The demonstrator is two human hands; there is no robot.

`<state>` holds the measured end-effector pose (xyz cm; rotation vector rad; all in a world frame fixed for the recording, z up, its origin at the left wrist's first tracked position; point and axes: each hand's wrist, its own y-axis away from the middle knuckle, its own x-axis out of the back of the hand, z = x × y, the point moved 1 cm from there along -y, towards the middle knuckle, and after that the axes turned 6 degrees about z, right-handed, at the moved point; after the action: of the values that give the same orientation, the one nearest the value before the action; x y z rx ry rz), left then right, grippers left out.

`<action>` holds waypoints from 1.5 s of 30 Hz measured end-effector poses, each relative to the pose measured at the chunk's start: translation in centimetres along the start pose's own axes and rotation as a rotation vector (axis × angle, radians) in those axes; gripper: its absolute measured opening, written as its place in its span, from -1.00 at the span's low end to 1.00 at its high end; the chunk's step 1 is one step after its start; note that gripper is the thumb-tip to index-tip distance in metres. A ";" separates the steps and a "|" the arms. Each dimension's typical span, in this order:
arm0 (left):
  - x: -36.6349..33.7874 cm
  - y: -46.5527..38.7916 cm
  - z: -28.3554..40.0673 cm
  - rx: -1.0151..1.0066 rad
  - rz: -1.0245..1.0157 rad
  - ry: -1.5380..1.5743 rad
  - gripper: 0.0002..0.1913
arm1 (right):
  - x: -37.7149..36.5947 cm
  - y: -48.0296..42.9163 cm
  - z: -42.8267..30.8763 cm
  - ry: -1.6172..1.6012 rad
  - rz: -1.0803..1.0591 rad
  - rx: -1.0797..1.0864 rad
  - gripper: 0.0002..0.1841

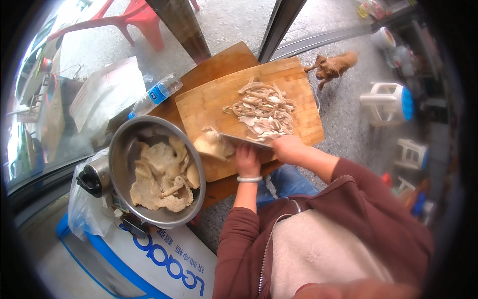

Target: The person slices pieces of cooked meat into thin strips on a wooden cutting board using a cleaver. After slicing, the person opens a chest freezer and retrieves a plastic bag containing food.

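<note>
My right hand (pixel 289 148) grips a knife (pixel 244 141), whose blade slants across the near part of a wooden cutting board (pixel 209 99). Close against the near side of the blade is my left hand (pixel 248 160), a pale bangle on its wrist. A cream-coloured piece that looks like tripe (pixel 212 144) lies beside its fingers, partly under the blade tip; the fingers' hold is hidden. Beyond the knife, sliced strips (pixel 267 106) form a heap on the board. Left of the board, a metal basin (pixel 123 142) contains several larger pieces (pixel 160 179) of the same kind.
A plastic bottle (pixel 158 93) lies behind the basin. A metal kettle (pixel 98 177) and a plastic bag (pixel 84 218) crowd the basin's left side, above a blue-and-white freezer (pixel 186 248). A brown dog (pixel 336 65) is past the board's right corner. Plastic stools (pixel 386 101) stand farther right.
</note>
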<state>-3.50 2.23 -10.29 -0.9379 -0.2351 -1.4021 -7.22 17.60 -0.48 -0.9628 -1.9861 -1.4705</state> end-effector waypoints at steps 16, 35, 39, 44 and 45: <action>0.0 0.6 -0.3 -0.020 0.018 -0.047 -0.73 | -0.7 2.9 0.3 0.089 -0.048 -0.015 -0.83; 0.0 0.3 0.3 -0.048 -0.028 0.038 -0.78 | 0.7 5.8 2.7 0.061 0.030 -0.005 -0.81; -0.3 0.7 -0.2 -0.041 -0.047 0.012 -0.77 | 0.2 4.6 1.6 0.081 -0.014 -0.027 -0.83; -0.1 0.7 0.0 -0.041 -0.107 0.010 -0.75 | -0.9 -0.2 -1.4 0.062 -0.018 -0.017 -0.83; 0.1 0.7 0.0 -0.043 -0.124 -0.003 -0.75 | -0.9 -0.5 -1.4 0.049 -0.011 -0.001 -0.83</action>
<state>-2.88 2.14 -10.49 -0.9739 -0.2700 -1.5247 -7.09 15.97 -1.03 -0.9089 -1.9588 -1.4870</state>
